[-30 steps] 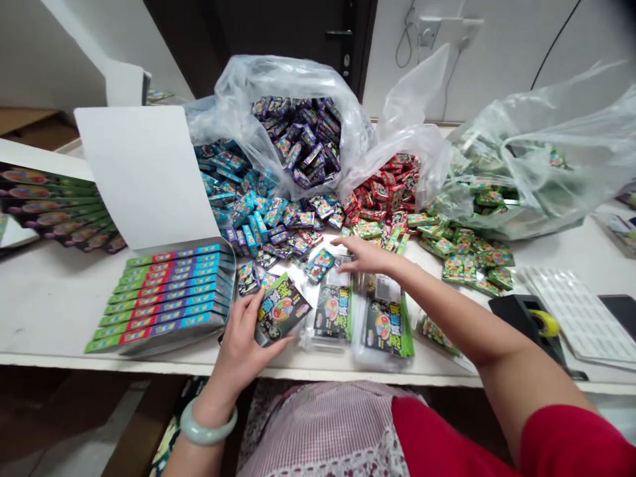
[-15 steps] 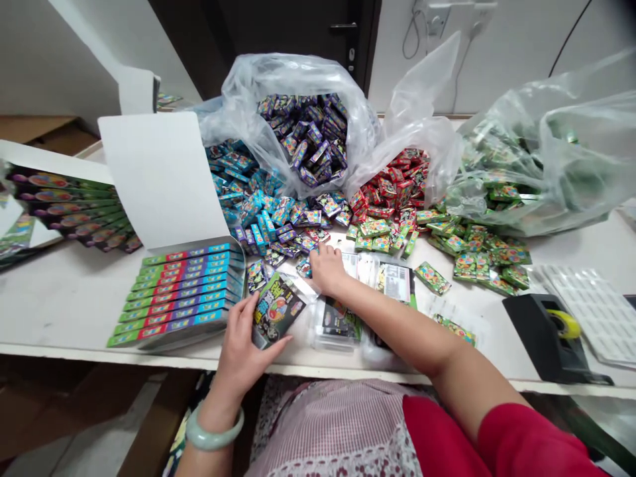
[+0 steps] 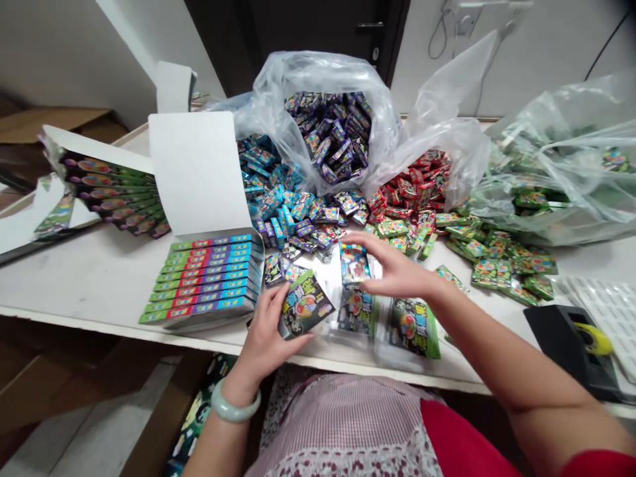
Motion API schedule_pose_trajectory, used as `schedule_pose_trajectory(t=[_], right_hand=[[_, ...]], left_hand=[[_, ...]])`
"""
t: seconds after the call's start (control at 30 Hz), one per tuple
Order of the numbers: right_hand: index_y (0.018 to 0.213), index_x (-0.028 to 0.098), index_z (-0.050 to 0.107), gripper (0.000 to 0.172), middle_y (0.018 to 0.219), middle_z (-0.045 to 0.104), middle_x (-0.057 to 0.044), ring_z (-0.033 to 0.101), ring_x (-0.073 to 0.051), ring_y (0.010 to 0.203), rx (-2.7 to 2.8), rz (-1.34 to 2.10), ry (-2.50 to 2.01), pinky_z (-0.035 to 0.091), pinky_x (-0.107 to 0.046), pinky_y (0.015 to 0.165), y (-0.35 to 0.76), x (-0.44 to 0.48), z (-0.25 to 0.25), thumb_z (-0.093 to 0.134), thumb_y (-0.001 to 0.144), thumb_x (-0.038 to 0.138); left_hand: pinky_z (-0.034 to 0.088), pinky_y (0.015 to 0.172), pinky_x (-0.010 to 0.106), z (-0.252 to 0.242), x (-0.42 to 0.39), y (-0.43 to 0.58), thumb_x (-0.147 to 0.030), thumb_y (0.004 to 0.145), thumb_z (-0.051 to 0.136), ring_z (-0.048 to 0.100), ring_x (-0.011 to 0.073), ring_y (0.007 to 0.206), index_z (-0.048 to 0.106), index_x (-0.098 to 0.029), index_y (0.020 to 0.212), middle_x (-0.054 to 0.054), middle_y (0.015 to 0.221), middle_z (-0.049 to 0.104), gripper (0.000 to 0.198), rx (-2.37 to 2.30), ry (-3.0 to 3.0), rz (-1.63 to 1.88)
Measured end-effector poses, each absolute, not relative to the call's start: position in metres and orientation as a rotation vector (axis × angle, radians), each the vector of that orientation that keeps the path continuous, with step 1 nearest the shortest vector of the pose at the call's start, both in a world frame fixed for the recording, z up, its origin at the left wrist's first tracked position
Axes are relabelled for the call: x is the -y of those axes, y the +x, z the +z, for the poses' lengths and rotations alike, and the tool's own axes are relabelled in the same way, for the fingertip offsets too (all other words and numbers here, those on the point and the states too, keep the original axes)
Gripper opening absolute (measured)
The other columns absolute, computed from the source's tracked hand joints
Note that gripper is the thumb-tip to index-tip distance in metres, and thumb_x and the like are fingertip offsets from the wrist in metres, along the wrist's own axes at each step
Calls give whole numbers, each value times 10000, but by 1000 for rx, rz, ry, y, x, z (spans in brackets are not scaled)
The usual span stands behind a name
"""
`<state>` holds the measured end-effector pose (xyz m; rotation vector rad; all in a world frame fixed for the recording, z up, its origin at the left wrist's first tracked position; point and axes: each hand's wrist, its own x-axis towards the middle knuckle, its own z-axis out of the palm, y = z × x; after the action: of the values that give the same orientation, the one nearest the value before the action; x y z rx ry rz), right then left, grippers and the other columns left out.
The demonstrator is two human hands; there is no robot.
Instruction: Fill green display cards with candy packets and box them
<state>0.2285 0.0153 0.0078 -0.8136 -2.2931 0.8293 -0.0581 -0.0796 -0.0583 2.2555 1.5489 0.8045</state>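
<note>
Left grip (image 3: 268, 334) clutches a packet (image 3: 304, 305), right grip (image 3: 392, 265) open above the white table (image 3: 84, 285).

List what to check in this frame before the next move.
1. Left hand grips the packet: ok.
2. Right hand has hold of the small box: cannot tell; its fingers are at the box, but a grip does not show.
3. Boxes in the open carton lie in even rows: ok.
4. Red boxes and green boxes are kept apart: not ok; they meet at the front of the red pile.
5. Tape dispenser stands within view at right: ok.
</note>
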Motion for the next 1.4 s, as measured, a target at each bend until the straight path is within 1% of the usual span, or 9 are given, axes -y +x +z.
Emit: schedule_pose_trajectory(t=[0.27,0.5,0.73,0.9,1.0,1.1,1.2,1.3,1.4], right_hand=[[1415,258,405,824,1428,433,-98,378,-289,1310,2812,827,-536,323,-492,1092,251,5,37,652,648,89],[1460,192,364,971,1487,375,-168,394,-337,1332,2731,828,-732,353,-480,1091,254,5,27,767,584,74],[1485,236,294,1018,1512,352,-125,369,-279,1368,2562,1033,-593,341,-406,1122,248,1,19,829,622,154],[1354,260,441,694,1504,307,-128,275,-321,1400,2278,938,-918,283,-536,1130,241,21,1,763,752,382],[1262,277,502,530,1395,414,-114,417,-307,1289,2041,1008,-1101,436,-501,1015,230,36,-10,722,782,314],[1193,282,525,409,1167,554,-61,595,-192,937,1833,1181,-1111,545,-345,757,223,38,-11,628,807,193],[1213,299,474,488,1152,539,-32,547,-91,672,1642,1216,-1102,509,-270,623,225,37,-10,655,773,188],[1185,311,412,558,1213,504,-31,558,-71,672,1336,1246,-1100,508,-256,639,228,42,-20,722,728,239],[1039,272,458,428,1081,550,-13,589,-92,712,1125,1311,-1104,519,-263,675,225,55,-40,734,713,290]], left_hand=[[386,1067,521,-51,73,-34,-403,700,769,411,325,1264,215,-281,1468,129,1327,390,955,-1282,2300,652],[391,1057,537,-53,71,-21,-470,684,767,417,342,1264,243,-273,1459,143,1333,394,956,-1275,2296,638],[411,1040,515,-53,70,-12,-436,657,789,444,327,1232,285,-234,1429,138,1288,425,944,-1351,2308,728],[400,1041,528,-53,73,-5,-409,658,791,455,336,1238,299,-214,1397,159,1311,446,909,-1507,2351,929],[403,1031,545,-49,74,3,-442,622,815,477,350,1220,309,-208,1373,164,1296,477,935,-1557,2295,1037],[461,984,503,-43,75,14,-455,671,786,539,309,1153,379,-222,1309,129,1222,530,792,-1504,2013,1080],[533,904,393,-40,77,28,-350,835,643,623,216,1044,405,-265,1276,78,1167,576,508,-1309,1589,1197],[563,851,322,-46,84,39,-281,848,624,655,182,1005,364,-299,1331,60,1171,593,549,-1178,1312,1281],[570,859,320,-56,93,43,-276,845,627,659,183,1015,361,-310,1364,62,1194,597,584,-1166,1216,1271]])
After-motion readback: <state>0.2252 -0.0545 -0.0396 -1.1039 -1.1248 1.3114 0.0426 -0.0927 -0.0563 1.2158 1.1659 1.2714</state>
